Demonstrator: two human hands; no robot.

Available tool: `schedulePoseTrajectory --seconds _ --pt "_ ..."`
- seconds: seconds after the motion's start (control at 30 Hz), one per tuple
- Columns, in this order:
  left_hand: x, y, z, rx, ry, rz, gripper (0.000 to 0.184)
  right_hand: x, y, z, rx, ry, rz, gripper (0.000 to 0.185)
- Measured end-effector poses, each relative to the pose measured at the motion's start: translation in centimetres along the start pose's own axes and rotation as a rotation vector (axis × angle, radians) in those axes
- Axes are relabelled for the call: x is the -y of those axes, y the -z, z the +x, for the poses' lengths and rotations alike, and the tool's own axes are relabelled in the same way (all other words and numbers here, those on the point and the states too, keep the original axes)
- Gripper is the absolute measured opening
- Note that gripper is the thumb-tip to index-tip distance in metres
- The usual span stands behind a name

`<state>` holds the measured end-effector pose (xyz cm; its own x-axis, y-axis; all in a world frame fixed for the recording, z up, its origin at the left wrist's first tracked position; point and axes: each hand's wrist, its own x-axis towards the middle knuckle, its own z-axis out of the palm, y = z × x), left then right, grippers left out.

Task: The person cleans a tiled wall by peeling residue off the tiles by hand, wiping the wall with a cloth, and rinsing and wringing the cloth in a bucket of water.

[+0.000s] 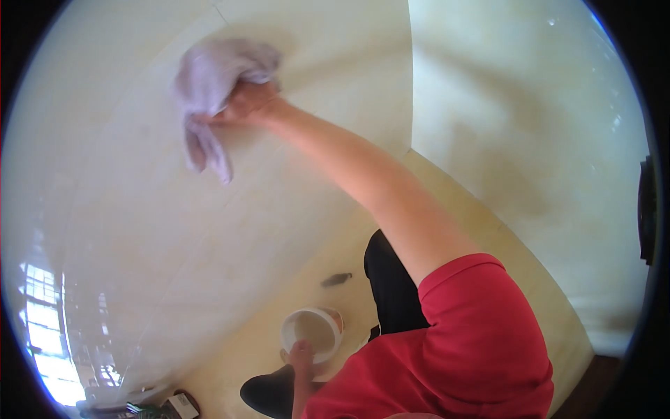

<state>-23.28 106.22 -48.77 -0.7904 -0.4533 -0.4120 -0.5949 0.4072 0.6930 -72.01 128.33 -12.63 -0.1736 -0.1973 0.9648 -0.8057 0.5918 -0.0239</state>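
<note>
My right hand [248, 105] is stretched out at the upper left and grips a pale lilac cloth [209, 73]. The cloth is bunched against the glossy cream wall [174, 223], with one end hanging below my fingers. Low in the view, my left hand [301, 354] overlaps the near rim of a white bucket [286, 328]. It is small and blurred there, so I cannot make out whether its fingers grip the rim or only hang in front of it. The bucket's inside looks pale, and its contents are unclear.
A small dark object [337, 279] lies on the yellowish floor [262, 335] behind the bucket. A second wall [523, 140] meets the first in a corner. Several items, including a box [183, 405], sit at the lower left. A dark fixture [647, 209] edges the right side.
</note>
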Motion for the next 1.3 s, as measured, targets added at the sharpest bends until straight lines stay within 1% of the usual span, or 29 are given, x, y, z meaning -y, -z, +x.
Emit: schedulePoseTrajectory --seconds 0.03,0.1,0.17,0.23,0.3,0.33,0.4,0.47,0.53,0.6,0.63,0.67,0.77,0.8,0.87,0.9,0.93,1.0,1.07,1.17,1.27,1.3 --pt "-0.7 0.1 -0.6 0.014 0.018 -0.02 0.019 -2.0 0.3 -1.6 -0.041 -0.054 -0.036 0.083" --pt "-1.2 -0.1 -0.7 0.045 0.037 -0.032 0.019 -6.0 0.0 -5.3 -0.214 -0.075 -0.117 0.071" --pt "-1.3 0.2 -1.0 0.075 0.047 -0.021 0.019 -7.7 1.8 -7.7 -0.016 -0.383 -0.158 0.056" --pt "-2.1 0.3 -1.1 0.054 0.111 -0.003 0.02 -9.7 1.5 -11.8 -0.126 -0.67 -0.102 0.046" --pt "-2.2 0.2 -1.3 0.044 0.14 0.001 0.021 -11.4 1.6 -16.4 -0.244 -0.901 0.101 0.048" --pt "-2.2 0.2 -1.4 0.046 0.134 -0.005 0.021 -14.3 -2.4 -21.9 -0.441 -0.956 0.049 0.047" --pt "-1.5 0.0 -1.3 0.055 0.101 0.037 0.021 -17.1 -6.1 -27.9 -0.621 -1.072 0.065 0.045" --pt "0.0 -0.4 -0.7 0.064 0.057 0.133 0.019 -15.8 -5.3 -30.8 -0.571 -1.206 0.213 0.044" --pt "0.8 -0.6 -0.4 0.021 -0.018 0.13 0.02 -13.0 -4.4 -32.3 -0.492 -1.328 0.386 0.045" --pt "0.6 -0.5 -0.9 -0.016 -0.055 0.113 0.02 -9.6 -3.9 -31.0 -0.656 -1.564 0.866 0.042" --pt "0.6 -2.0 -1.0 -0.037 -0.068 0.101 0.02 -8.1 -2.5 -30.8 -0.67 -1.656 0.911 0.035" --pt "1.3 -2.5 -0.7 -0.056 -0.082 0.086 0.02 -5.0 -0.3 -27.8 -0.677 -1.747 0.948 0.029" --pt "2.3 -2.9 -1.1 -0.091 -0.157 0.123 0.02 -4.1 -1.4 -23.5 -0.351 -1.43 0.472 0.032" --pt "2.1 -3.0 -1.4 -0.1 -0.171 0.121 0.02 -6.6 -4.1 -23.4 -0.211 -1.182 -0.065 0.034" --pt "2.0 -2.8 -1.7 -0.109 -0.21 0.131 0.02 -6.1 -6.1 -19.1 -0.131 -0.819 -0.229 0.041" --pt "2.2 -2.9 -1.6 -0.126 -0.213 0.11 0.019 -3.7 -3.8 -13.6 -0.17 -0.759 0.11 0.045" --pt "1.4 -2.5 -1.9 -0.154 -0.227 0.104 0.018 -3.4 -3.3 -9.5 -0.165 -0.644 0.093 0.048" --pt "-0.1 -1.9 -2.4 -0.217 -0.261 0.097 0.017 -0.9 -2.4 -2.6 -0.222 -0.512 -0.019 0.052" --pt "-0.8 -1.6 -2.3 -0.237 -0.241 0.038 0.016 4.6 -2.0 2.7 -0.33 -0.482 -0.208 0.055" --pt "-1.0 -1.7 -1.6 -0.27 -0.265 -0.011 0.015 9.7 -4.2 4.5 -0.397 -0.295 -0.206 0.054" --pt "-0.1 -3.1 -0.3 -0.301 -0.343 -0.029 0.013 14.9 -5.9 4.3 -0.282 -0.011 -0.178 0.048" --pt "0.1 -3.5 0.1 -0.303 -0.375 -0.032 0.013 17.0 -6.2 4.1 -0.13 -0.001 -0.209 0.052"
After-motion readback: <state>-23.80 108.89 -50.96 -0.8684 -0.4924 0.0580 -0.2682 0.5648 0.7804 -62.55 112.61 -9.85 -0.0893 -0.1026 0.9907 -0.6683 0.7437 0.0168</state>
